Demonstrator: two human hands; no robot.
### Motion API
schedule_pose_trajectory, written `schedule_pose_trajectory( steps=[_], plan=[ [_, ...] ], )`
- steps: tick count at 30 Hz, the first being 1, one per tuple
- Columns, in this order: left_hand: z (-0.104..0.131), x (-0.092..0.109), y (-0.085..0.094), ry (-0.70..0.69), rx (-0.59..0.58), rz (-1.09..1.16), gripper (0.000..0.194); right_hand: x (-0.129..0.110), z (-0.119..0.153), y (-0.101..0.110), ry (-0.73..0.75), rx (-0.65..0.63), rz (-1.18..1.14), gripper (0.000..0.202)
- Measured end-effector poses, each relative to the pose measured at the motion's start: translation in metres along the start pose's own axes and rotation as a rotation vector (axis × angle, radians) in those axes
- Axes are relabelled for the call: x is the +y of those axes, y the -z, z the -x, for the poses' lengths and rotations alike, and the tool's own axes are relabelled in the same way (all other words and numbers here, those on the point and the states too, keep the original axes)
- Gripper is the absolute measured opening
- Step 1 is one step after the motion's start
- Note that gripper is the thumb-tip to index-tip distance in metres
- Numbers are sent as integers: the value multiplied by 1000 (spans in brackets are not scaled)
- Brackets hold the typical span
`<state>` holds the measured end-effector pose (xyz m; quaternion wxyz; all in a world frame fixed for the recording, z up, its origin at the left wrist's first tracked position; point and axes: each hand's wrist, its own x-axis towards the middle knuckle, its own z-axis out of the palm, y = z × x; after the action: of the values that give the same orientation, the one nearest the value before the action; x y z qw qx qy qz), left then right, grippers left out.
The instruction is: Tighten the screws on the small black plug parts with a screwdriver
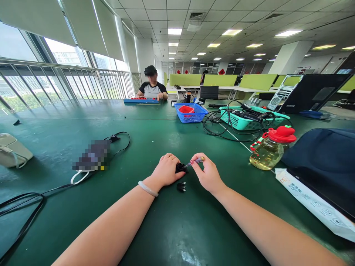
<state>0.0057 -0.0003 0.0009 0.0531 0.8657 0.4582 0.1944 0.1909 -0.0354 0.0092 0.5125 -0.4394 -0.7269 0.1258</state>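
On the green table, my left hand (165, 170) is closed around a small black part (181, 168), holding it against the tabletop. Its fingers cover much of the part, so its kind is unclear. A screwdriver (197, 160) with a clear handle is pinched between the thumb and fingers of my right hand (206, 173). It tilts down to the left, its tip at the black part; whether the tip sits inside cannot be made out. Just below, a black plug piece (181, 186) with metal prongs lies loose on the table.
To the right stand a red-lidded jar (267, 151), a dark blue bag (318, 155) and a white package (310, 199). Farther back are a blue basket (191, 117) and a green basket (235, 123) of cables. Leftward lies a lanyard (41, 194). A person (152, 88) sits opposite.
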Motion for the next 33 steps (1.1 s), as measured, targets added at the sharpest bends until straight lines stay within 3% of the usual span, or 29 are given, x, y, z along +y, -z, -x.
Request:
schedule_pose_trajectory(
  steps=[5,10,13,16,20,23,28,33],
  plan=[
    [-1,3,4,-9,44,12,29,3,-1,-1,-57,37,-133,14],
    [-1,5,13,66,157,-76,40,21,-13,6,-309,473,-651,27],
    [0,3,15,165,160,-151,41,38,-21,12,-492,557,-783,34],
    [1,0,14,245,102,-209,38,52,-24,14,-636,583,-847,36],
    [3,-5,8,262,69,-266,33,59,-23,11,-683,572,-934,35],
    [2,-9,3,194,55,-124,35,59,-22,8,-695,517,-988,35],
    [3,-10,0,58,-115,109,46,63,-22,7,-729,480,-1032,35],
    [10,11,6,27,-154,129,56,66,-24,7,-745,510,-1095,34]
  ],
)
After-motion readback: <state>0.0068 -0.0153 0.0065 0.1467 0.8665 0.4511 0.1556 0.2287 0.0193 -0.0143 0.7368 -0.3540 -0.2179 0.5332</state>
